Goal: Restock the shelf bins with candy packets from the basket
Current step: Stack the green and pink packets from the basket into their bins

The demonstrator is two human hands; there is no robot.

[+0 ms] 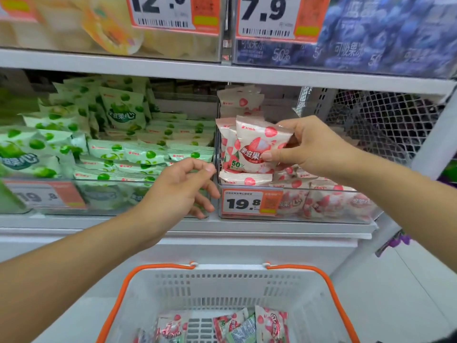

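Nearest: white shopping basket, orange handles, holding a few pink and green candy packets at the bottom. Above it, left hand empty, fingers loosely curled, hovering before the divider between two clear bins. Right hand pinching a pink lychee candy packet between thumb and fingers, held upright over the right bin. Right bin partly stocked with matching pink packets, price label reading 19.8 on its front. Left bin filled with green packets. Farther up, upper shelf carried yellow and blue jelly pouches behind tags reading 12 and 7.9. Wire mesh panel at right rear.
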